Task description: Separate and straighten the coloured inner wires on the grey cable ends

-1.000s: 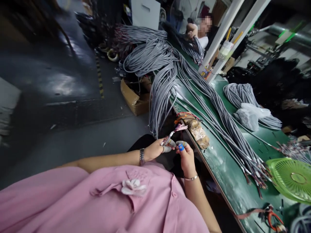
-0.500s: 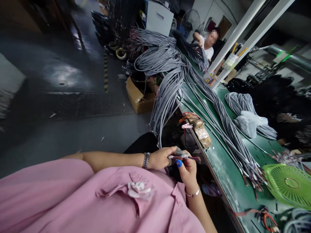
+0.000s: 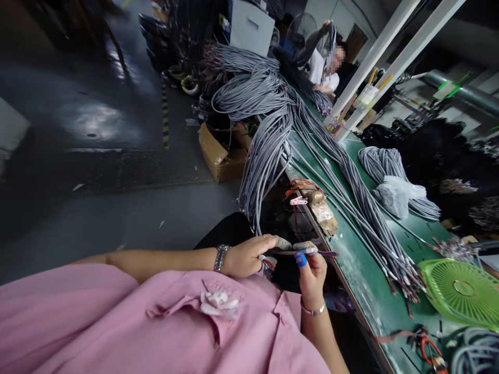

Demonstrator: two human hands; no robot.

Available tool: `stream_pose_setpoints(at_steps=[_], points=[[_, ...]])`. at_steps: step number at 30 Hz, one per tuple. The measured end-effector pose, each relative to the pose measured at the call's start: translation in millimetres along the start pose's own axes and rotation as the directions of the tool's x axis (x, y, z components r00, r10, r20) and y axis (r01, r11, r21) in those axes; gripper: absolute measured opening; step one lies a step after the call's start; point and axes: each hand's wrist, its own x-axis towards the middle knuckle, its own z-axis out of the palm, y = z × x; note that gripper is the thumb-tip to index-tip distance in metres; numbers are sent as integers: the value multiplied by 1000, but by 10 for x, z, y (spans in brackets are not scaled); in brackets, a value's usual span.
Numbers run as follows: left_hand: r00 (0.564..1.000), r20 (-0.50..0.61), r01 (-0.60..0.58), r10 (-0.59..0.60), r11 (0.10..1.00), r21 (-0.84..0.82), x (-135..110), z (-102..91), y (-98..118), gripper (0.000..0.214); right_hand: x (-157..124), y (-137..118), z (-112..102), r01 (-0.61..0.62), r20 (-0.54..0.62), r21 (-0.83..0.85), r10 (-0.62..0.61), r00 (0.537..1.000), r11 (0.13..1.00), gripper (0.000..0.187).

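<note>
Level in front of my body, my left hand [image 3: 244, 257], with a watch at the wrist, is closed on a grey cable [image 3: 286, 253]. Short coloured wire ends [image 3: 268, 263] stick out beneath its fingers. My right hand [image 3: 313, 275] pinches the same cable near its white end, between a thumb wrapped in blue tape and a finger in a pale cover. Dark red and blue wires [image 3: 329, 254] project beyond that pinch. Part of the cable is hidden behind my fingers.
A green bench [image 3: 351, 280] runs along my right with bundles of grey cable [image 3: 351, 192], a green basket [image 3: 463, 291] and orange-handled pliers [image 3: 429, 350]. A pink clip [image 3: 298, 201] sits at its edge. A cardboard box [image 3: 222, 161] stands beside it. A person [image 3: 323, 72] handles cables beyond.
My hands have moved apart, the left one to the left and the right one to the right, showing more cable between them. The person beyond has raised a dark cable bundle.
</note>
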Motion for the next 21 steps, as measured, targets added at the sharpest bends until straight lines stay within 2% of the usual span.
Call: stream_pose_setpoints(at_steps=[5, 9, 16, 19, 21], points=[[996, 45, -84, 79, 989, 123, -66, -31, -42, 42, 2, 64, -2, -47, -87, 14, 48, 995, 999, 12], [992, 86, -107, 90, 971, 214, -75, 3, -23, 45, 19, 33, 8, -83, -120, 44, 88, 989, 996, 16], [974, 149, -219, 173, 894, 391, -41, 73, 31, 38, 66, 18, 10, -98, -206, 140, 126, 971, 985, 20], [969, 172, -238, 177, 853, 464, -15, 71, -4, 35, 45, 10, 43, -97, -158, 170, 124, 980, 981, 16], [968, 177, -243, 178, 840, 485, 3, 74, -38, 33, 19, -23, 81, -95, -66, 155, 106, 992, 983, 13]])
